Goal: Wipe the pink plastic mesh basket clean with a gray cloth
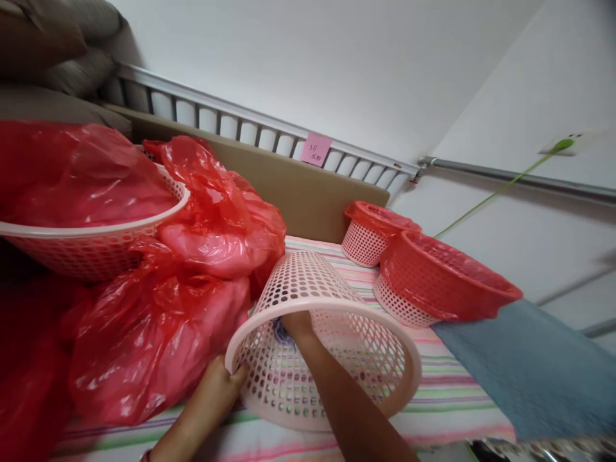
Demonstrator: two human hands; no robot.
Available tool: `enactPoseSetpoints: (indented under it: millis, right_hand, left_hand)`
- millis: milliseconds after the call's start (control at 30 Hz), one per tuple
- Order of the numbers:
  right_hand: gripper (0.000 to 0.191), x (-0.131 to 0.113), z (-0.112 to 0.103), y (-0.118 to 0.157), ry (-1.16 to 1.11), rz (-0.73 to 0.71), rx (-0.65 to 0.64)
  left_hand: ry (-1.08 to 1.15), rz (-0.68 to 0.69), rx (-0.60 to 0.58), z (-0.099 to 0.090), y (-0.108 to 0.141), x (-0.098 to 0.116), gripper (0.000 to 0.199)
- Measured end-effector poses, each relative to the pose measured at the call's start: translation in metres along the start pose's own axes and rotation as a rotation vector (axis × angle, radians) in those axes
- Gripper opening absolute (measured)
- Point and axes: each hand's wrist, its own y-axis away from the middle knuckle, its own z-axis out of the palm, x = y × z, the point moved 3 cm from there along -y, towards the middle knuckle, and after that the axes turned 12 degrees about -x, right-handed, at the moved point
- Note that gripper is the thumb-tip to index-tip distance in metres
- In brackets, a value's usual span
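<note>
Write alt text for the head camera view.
A person's left hand grips a tipped pink mesh basket by its rim while the right hand reaches inside, at a bluish bundle. Red plastic bags crowd the left side; two red-lined baskets stand at right on a striped cloth.

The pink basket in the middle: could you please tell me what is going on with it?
It lies on its side on a striped cloth. The left hand grips the rim of the basket, and the right hand is inside with a bluish cloth. Red bags lie left of it.
</note>
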Motion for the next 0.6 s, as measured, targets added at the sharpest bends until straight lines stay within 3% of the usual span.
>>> enactPoseSetpoints:
  millis: [167, 267, 333, 433, 600]
  right_hand:
    - [0.056, -0.020, 0.003, 0.088, 0.092, -0.024, -0.062]
    - [0.055, -0.024, 0.012, 0.148, 0.173, -0.072, -0.125]
    - [0.055, -0.021, 0.015, 0.174, 0.193, -0.062, -0.147]
    - [0.057, -0.016, 0.015, 0.186, 0.164, -0.052, -0.169]
    - [0.054, -0.014, 0.009, 0.175, 0.068, -0.071, -0.133]
  left_hand:
    - [-0.051, 0.033, 0.002, 0.001, 0.000, 0.005, 0.029]
    - [-0.081, 0.060, 0.001, 0.001, 0.001, 0.010, 0.030]
    - [-0.096, 0.063, 0.011, 0.004, 0.003, 0.011, 0.032]
    - [-0.028, 0.042, 0.037, 0.013, 0.007, 0.003, 0.035]
    - [0.145, 0.070, 0.025, 0.030, 0.009, -0.014, 0.036]
